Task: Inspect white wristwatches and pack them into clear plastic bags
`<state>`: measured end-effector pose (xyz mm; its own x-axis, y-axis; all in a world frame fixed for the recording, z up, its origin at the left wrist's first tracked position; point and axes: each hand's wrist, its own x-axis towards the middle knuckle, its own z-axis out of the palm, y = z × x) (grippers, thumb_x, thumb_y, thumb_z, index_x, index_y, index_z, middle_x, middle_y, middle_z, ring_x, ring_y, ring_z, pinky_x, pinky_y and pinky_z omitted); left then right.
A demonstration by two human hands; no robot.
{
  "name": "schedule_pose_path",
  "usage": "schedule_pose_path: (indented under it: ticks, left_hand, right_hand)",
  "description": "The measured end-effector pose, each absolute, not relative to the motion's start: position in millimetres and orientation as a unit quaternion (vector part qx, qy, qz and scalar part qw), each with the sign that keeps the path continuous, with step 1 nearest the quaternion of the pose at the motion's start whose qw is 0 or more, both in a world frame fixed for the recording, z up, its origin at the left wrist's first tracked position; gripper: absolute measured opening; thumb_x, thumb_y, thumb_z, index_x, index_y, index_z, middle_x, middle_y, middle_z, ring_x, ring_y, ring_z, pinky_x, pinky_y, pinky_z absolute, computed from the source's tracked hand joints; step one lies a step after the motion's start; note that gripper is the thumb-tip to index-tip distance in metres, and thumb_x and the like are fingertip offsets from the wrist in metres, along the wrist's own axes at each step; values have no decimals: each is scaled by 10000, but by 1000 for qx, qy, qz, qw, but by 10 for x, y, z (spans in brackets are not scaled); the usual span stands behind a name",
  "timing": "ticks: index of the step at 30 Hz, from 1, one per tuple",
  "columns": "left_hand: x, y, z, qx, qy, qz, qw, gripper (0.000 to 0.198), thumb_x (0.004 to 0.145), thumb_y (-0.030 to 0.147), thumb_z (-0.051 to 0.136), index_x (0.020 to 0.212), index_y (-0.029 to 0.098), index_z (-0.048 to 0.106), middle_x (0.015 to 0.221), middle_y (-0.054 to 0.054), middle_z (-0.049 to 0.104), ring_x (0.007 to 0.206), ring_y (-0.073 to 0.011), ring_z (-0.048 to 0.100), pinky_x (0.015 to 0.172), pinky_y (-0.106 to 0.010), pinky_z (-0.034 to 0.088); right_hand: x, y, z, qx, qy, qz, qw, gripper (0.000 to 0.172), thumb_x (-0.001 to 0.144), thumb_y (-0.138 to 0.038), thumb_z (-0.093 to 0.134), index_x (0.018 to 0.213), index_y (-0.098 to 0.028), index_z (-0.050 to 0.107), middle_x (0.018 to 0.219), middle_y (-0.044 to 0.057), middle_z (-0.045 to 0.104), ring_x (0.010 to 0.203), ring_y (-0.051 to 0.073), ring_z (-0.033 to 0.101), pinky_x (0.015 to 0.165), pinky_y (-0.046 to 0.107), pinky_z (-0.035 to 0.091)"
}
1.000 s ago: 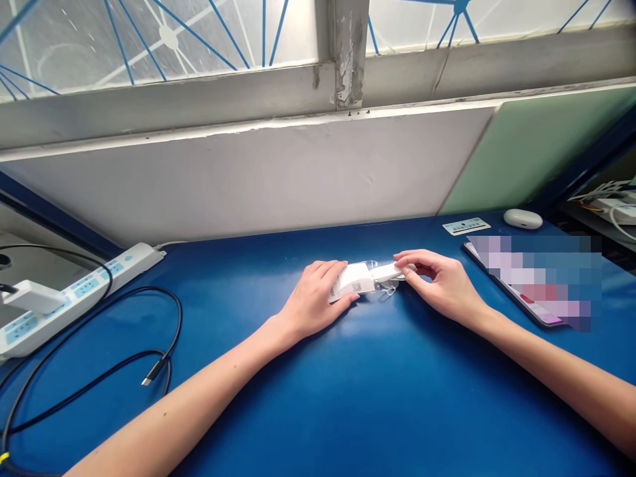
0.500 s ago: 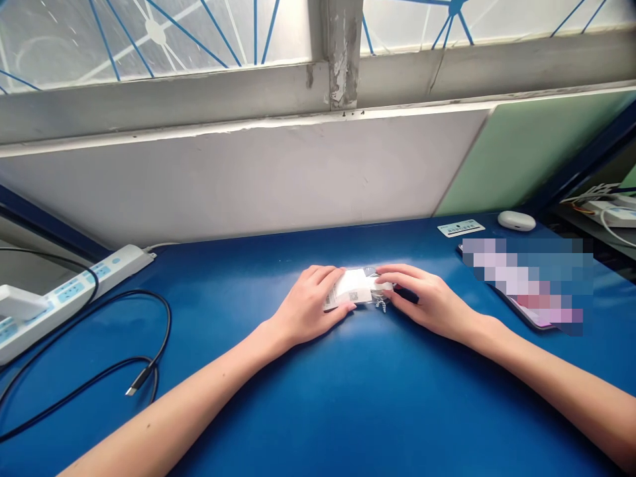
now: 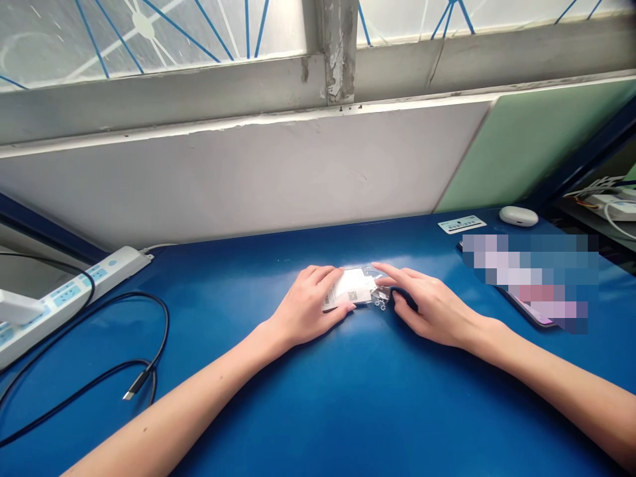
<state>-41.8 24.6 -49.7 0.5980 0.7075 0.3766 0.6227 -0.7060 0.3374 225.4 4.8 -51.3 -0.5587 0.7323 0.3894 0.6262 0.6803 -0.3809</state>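
A small clear plastic packet (image 3: 355, 290) with a white printed card in it lies flat on the blue table, at the middle of the view. My left hand (image 3: 309, 301) grips its left end, thumb along the near edge and fingers over the far edge. Small shiny pieces (image 3: 381, 299), too small to name, show at the packet's right end. Beside them is my right hand (image 3: 432, 306), its fingers apart, the index stretched over the packet's far right corner. Whether those fingertips touch the plastic, I cannot tell.
On the left lie a white power strip (image 3: 106, 273) and a looped black cable (image 3: 166, 324). At the right are a phone (image 3: 527, 311) with a blurred-out screen, a white card (image 3: 462, 224) and a white earbud case (image 3: 518, 216). A wall panel (image 3: 278, 175) stands behind the table (image 3: 308, 424).
The fingers of my right hand have spread from the packet's right end, the index straightening and the thumb drawing away. My left hand has kept its hold. The view has shifted slightly.
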Motion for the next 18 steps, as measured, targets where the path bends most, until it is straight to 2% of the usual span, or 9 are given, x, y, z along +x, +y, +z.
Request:
schedule_pose_path:
  ticks: [2, 3, 5, 7, 9, 11, 14, 16, 18]
  left_hand:
    - [-416, 244, -492, 891, 373, 245, 80, 506, 905, 428, 643, 1333, 173, 552, 1254, -154, 645, 1124, -323, 595, 981, -511, 485]
    - [-414, 243, -487, 894, 372, 238, 76, 500, 912, 431, 633, 1333, 174, 551, 1258, -155, 644, 1125, -323, 597, 989, -516, 477]
    - [-408, 237, -476, 904, 367, 209, 65, 496, 943, 442, 587, 1355, 171, 535, 1290, -162, 631, 1170, -333, 585, 1032, -541, 438]
    - [-401, 228, -464, 917, 360, 162, 54, 519, 986, 445, 510, 1417, 157, 477, 1397, -179, 566, 1316, -356, 497, 1110, -576, 353]
    - [-398, 217, -453, 926, 354, 117, 50, 564, 1019, 440, 438, 1486, 129, 387, 1527, -193, 433, 1465, -367, 309, 1169, -586, 261]
    - [-400, 209, -443, 929, 354, 85, 61, 600, 1035, 439, 392, 1529, 108, 311, 1599, -194, 305, 1518, -359, 159, 1194, -573, 215]
    - [-413, 204, -434, 929, 354, 72, 80, 611, 1042, 448, 370, 1552, 126, 269, 1618, -183, 253, 1526, -332, 120, 1207, -549, 202]
    - [-422, 201, -434, 929, 352, 77, 85, 613, 1043, 450, 370, 1560, 143, 253, 1618, -175, 251, 1527, -314, 116, 1212, -534, 200]
    - [-426, 197, -437, 929, 350, 80, 84, 624, 1039, 455, 381, 1563, 146, 244, 1619, -175, 248, 1527, -310, 114, 1214, -532, 195]
  right_hand:
    - [2237, 25, -521, -364, -887, 132, 253, 753, 901, -83, 431, 1584, -208, 139, 1256, 128, 698, 1214, 270, 624, 958, 483, 554]
    - [2233, 17, -527, -355, -891, 142, 245, 795, 898, -80, 434, 1594, -210, 74, 1290, 136, 680, 1261, 269, 594, 987, 496, 538]
    - [2231, 10, -538, -346, -897, 150, 231, 830, 895, -87, 444, 1599, -207, 22, 1333, 153, 651, 1316, 276, 548, 1005, 513, 527]
    - [2235, 15, -544, -343, -900, 151, 223, 832, 892, -98, 460, 1601, -201, 37, 1358, 158, 634, 1341, 284, 522, 997, 512, 535]
    - [2240, 34, -547, -340, -900, 145, 229, 784, 884, -103, 473, 1591, -195, 147, 1362, 154, 631, 1337, 289, 524, 994, 501, 541]
    - [2245, 61, -550, -349, -892, 125, 258, 656, 880, -103, 480, 1518, -200, 361, 1328, 143, 655, 1284, 291, 571, 991, 491, 545]
    - [2250, 101, -557, -396, -857, 63, 324, 429, 887, -131, 500, 1298, -205, 599, 1196, 127, 719, 1239, 313, 601, 985, 507, 543]
    - [2248, 112, -561, -447, -823, 33, 348, 328, 897, -172, 519, 1194, -201, 653, 1127, 130, 741, 1234, 333, 603, 974, 517, 543]
    - [2243, 105, -560, -483, -800, 46, 354, 314, 909, -210, 521, 1196, -202, 649, 1068, 124, 756, 1139, 327, 665, 935, 507, 563]
